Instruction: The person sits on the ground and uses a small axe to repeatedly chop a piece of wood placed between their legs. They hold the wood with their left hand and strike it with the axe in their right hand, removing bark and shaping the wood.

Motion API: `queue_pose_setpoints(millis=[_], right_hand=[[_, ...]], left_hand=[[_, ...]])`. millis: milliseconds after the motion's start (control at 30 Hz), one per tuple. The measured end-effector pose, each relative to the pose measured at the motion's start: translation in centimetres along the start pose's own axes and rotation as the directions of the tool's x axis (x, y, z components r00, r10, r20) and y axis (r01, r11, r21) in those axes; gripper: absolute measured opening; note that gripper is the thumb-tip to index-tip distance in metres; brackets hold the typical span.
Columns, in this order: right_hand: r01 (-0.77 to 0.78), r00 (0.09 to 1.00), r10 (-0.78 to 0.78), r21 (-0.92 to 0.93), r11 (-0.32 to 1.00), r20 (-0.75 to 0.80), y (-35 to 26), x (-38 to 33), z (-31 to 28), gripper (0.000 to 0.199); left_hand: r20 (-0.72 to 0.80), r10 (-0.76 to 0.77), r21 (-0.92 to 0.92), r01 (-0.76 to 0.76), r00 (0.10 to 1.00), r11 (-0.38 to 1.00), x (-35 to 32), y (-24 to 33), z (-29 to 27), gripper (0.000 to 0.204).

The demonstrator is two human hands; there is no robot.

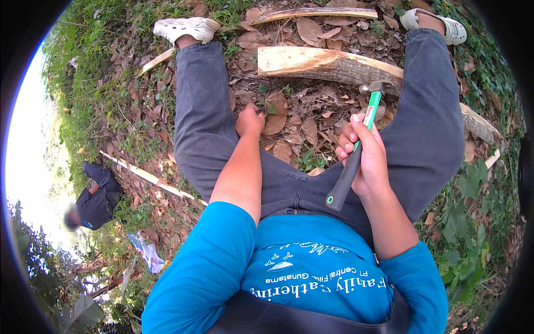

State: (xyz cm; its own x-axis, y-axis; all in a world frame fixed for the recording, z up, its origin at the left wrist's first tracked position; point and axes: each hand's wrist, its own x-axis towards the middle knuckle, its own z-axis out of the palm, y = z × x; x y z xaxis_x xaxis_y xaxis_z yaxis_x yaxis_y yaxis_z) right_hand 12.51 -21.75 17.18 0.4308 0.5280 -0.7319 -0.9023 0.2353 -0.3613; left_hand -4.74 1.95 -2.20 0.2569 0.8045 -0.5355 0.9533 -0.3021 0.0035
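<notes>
In my right hand [364, 150] is a hammer [371, 114] with a green shaft and a black grip. My fingers wrap the handle near its middle, and the metal head points away from me, beside my right thigh. The head overlaps the lower edge of a split log [317, 62] with pale cut wood and rough bark, lying across between my legs. My left hand [250, 121] is closed, low over the dry leaves by my left inner thigh. What it holds, if anything, is hidden.
A thin strip of split wood [317, 13] lies beyond the log. Another long strip [147, 177] lies to my left, near a plastic bag [147, 253]. A person in dark clothes [103, 195] sits farther left. Dry leaves and green plants [461, 222] cover the ground.
</notes>
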Motion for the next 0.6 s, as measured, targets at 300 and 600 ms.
queue_pose_setpoints(millis=[300, 600], right_hand=[[-0.051, 0.998, 0.045, -0.124, 0.991, -0.046, 1.6, 1.1, -0.1, 0.013], [-0.045, 0.998, 0.031, -0.25, 0.967, -0.06, 2.7, 2.3, -0.6, 0.016]], left_hand=[[-0.093, 0.129, -0.034, -0.132, 0.987, 0.991, 0.4, -0.7, 0.6, 0.019], [-0.095, 0.099, -0.07, -0.106, 0.991, 0.992, 0.3, 0.1, -1.0, 0.016]])
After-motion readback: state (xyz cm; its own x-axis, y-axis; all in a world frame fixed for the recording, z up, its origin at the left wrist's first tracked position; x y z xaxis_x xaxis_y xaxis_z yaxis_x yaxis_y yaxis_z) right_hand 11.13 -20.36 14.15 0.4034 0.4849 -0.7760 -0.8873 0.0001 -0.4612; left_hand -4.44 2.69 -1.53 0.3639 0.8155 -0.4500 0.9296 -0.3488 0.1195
